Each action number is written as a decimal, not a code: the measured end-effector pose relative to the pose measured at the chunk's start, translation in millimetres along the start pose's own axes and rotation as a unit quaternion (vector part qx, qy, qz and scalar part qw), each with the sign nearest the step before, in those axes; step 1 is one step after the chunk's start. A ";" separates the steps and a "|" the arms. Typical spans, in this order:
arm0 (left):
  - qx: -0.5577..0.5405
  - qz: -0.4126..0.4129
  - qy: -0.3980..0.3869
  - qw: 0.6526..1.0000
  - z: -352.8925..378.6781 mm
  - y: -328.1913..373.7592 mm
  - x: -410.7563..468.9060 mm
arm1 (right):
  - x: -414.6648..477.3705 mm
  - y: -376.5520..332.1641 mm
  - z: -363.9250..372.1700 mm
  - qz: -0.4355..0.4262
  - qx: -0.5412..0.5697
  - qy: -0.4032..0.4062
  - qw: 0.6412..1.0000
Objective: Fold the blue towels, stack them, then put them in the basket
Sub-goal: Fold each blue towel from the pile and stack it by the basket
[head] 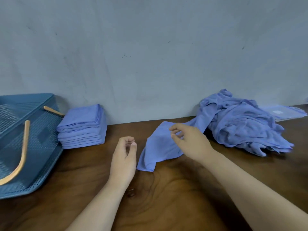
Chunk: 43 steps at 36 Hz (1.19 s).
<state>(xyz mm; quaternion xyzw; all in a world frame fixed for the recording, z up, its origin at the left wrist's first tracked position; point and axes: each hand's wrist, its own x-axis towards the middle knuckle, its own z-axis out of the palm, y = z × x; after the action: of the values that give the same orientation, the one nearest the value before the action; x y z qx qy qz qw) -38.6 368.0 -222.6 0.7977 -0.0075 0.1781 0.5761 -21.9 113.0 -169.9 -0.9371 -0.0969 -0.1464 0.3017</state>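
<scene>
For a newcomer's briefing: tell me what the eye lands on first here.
The crumpled heap of blue towels at the right by the wall strikes first, one loose towel trailing from it under the right hand. Next comes the neat folded stack at the left, beside the blue basket.

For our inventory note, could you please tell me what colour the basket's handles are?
The handles are pale orange, clearest in the head view.
</scene>
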 end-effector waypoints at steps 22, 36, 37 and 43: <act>0.201 0.192 -0.100 0.955 4.4 7.3 1.4 | -32.9 19.5 21.1 -0.090 0.135 -0.233 0.959; 0.451 0.134 -0.243 0.848 0.8 43.7 -6.8 | -28.6 45.2 28.4 -0.067 -0.120 -0.083 0.987; 0.457 0.125 -0.262 0.841 -0.7 46.0 -5.5 | -28.7 43.2 26.9 -0.062 -0.095 -0.075 0.991; 0.355 0.149 -0.197 0.902 -2.2 21.2 3.7 | -28.6 35.7 33.7 -0.008 0.003 -0.004 1.000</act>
<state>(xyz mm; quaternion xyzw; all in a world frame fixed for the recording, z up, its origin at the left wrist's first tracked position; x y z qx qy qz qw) -40.3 363.7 -201.5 0.9576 -0.1763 0.0919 0.2086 -31.8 101.8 -224.7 -0.9359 -0.1064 -0.1451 0.3030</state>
